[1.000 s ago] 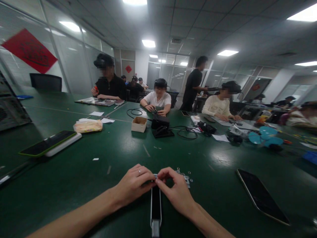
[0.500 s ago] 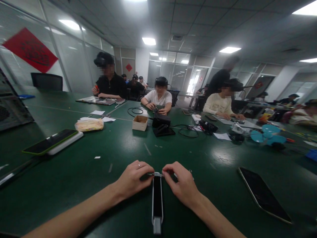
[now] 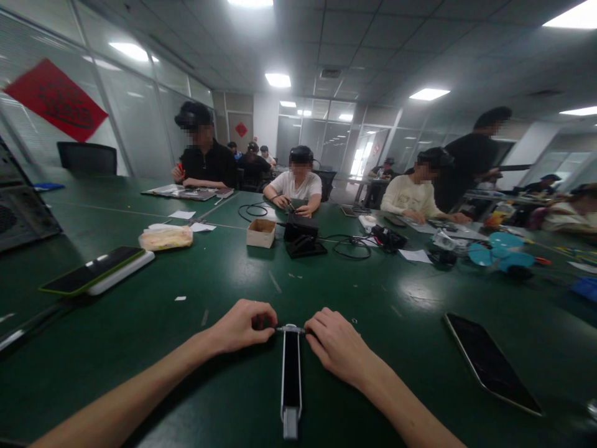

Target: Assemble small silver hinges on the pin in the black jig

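From far off, I look down at the long thin frame [image 3: 291,370] with its black middle. It lies on the green table [image 3: 224,398] between my two hands. A small metal crossbar [image 3: 291,328] sits at its far end. My left hand [image 3: 245,326] has finger and thumb tips near each other at the bar's left end. My right hand [image 3: 338,342] has its tips bunched at the right end. I can't tell if either one really pinches the bar.

To do this well, I think I should go softly, push the same on both sides, and hold the bar level so the frame won't twist.

The metal block [image 3: 290,423] at the near end is close to the bottom of my view, and I can't see the table's near edge. There's good room ahead, up to the open box [image 3: 261,233]. On my right, a phone [image 3: 492,364] lies well apart, but a tiny ring [image 3: 354,321] is just past my right hand, so I should mind it.
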{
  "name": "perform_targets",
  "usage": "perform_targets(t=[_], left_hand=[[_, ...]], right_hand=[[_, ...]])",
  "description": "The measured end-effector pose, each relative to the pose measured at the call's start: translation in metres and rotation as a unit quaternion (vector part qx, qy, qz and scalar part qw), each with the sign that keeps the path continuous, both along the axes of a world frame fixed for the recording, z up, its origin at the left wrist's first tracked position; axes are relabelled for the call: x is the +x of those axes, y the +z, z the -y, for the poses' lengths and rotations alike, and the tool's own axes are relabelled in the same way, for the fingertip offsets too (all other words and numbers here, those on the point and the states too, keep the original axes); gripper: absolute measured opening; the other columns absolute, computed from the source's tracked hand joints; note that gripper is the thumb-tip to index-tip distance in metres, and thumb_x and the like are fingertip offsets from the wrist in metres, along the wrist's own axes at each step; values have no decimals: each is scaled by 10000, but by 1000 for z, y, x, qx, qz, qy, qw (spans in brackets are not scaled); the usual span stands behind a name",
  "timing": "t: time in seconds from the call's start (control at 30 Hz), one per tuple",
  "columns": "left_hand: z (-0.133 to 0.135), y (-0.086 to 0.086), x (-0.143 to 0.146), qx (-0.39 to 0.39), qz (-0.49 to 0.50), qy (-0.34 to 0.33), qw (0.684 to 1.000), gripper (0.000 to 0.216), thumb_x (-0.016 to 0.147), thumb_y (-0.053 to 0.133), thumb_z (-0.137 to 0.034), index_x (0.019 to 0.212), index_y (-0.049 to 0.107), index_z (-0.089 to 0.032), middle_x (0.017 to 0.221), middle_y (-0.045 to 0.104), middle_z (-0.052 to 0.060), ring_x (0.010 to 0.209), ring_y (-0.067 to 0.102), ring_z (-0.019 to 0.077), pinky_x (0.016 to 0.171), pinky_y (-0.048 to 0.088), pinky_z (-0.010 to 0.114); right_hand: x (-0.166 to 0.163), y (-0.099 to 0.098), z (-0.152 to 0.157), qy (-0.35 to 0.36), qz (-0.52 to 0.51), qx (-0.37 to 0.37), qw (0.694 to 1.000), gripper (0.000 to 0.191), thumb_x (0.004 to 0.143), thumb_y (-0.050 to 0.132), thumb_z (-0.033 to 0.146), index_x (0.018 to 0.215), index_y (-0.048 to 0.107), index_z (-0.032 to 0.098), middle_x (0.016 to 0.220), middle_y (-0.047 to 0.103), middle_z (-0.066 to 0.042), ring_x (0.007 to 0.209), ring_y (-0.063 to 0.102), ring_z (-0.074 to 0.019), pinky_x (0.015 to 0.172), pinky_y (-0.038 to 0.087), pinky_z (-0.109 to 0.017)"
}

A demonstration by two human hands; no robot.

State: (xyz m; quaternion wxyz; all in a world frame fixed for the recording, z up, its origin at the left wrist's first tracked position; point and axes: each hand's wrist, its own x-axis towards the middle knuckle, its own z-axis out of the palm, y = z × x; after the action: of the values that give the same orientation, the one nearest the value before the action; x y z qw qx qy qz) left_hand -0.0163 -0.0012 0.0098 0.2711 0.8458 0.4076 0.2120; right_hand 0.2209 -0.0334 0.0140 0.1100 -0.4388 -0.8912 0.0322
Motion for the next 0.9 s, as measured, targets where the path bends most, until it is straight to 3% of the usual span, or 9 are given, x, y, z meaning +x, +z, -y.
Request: perform_targets(t=[0.13,0.9], left_hand=[[1,2,-1,-30,-12,-5,999,125,745,610,-206,841,670,-153,678,596,-30,589,527,98,556,402,180],[9,-7,13,-22,-8,42,999,179,812,595,-276,908,703,-171,717,652,-15,594,533,107,588,403,203]], right_hand=[[-2,-2,0,-5,4,7,1000,145,900,503,158,964,634,158,938,637,-81,863,560,-216,744,460,-358],[-4,-2,0,-7,8,5,1000,153,912,499,158,955,645,148,923,649,-71,869,563,-203,761,461,-347]])
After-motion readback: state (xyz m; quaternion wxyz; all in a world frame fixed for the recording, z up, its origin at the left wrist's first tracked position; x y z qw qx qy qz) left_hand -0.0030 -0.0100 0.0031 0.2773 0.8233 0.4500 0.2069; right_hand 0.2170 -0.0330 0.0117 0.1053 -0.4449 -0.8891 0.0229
